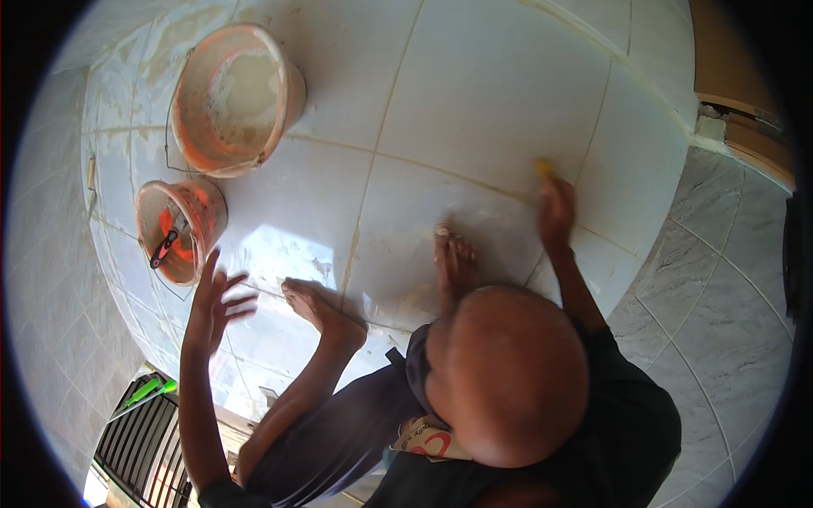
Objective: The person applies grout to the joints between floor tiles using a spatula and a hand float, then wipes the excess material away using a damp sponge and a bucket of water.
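My right hand (556, 210), blurred by motion, is closed on a small yellow sponge-like piece (544, 168) at the far right of the white tiled floor (483, 93), near a crossing of joint lines. Spread fingers show on my left hand (218, 303), which holds nothing. It hovers beside a small orange bucket (212, 203), stained with pale residue. Inside that bucket leans a tool with a black and red handle (164, 249); its working end is partly hidden. Behind stands a larger orange bucket (292, 93) with a wire handle, holding cloudy, foamy water (244, 97).
My bare feet (318, 306) rest on the tiles between my hands. Grey marbled tiles (703, 313) border the right side. Brown boards (737, 63) stand at the far right. A black slatted grate (140, 449) and a green-handled tool (144, 391) lie at the lower left.
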A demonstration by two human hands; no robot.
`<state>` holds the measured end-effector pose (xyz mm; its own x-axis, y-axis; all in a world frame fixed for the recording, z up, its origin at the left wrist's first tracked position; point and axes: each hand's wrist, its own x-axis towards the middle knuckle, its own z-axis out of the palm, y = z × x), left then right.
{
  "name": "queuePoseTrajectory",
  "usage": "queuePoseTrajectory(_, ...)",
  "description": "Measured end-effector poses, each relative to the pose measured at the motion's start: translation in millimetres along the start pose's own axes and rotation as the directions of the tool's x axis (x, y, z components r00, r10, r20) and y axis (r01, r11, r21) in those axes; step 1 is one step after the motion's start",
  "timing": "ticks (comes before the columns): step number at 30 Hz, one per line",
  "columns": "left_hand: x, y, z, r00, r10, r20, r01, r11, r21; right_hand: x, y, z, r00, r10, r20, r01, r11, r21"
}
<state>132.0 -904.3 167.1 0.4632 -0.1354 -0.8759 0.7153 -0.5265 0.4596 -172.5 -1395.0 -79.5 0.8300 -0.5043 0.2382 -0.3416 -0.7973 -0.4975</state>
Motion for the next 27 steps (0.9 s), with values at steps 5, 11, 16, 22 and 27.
queuePoseTrajectory(5,-97,-71,-54,0.981,-0.143,-0.132,0.144,0.990,-0.006,-27,-41,14,0.996,0.072,-0.061,-0.076,0.995,-0.063)
queuePoseTrajectory(11,-101,-99,-43,0.960,-0.198,-0.196,0.179,0.978,-0.111,75,-191,139,0.952,-0.298,0.064,0.227,0.834,0.503)
queuePoseTrajectory(16,-139,-105,-48,0.934,-0.130,-0.334,0.093,0.988,-0.124,50,-127,83,0.904,-0.334,0.267,0.228,0.905,0.358)
queuePoseTrajectory(22,-202,-176,-46,0.821,-0.277,-0.499,0.125,0.940,-0.317,-43,41,-95,0.885,-0.060,0.463,0.059,0.998,0.016)
queuePoseTrajectory(27,-204,-215,-23,0.827,-0.374,-0.419,0.187,0.887,-0.423,-10,-35,3,0.943,-0.202,0.262,0.176,0.977,0.119)
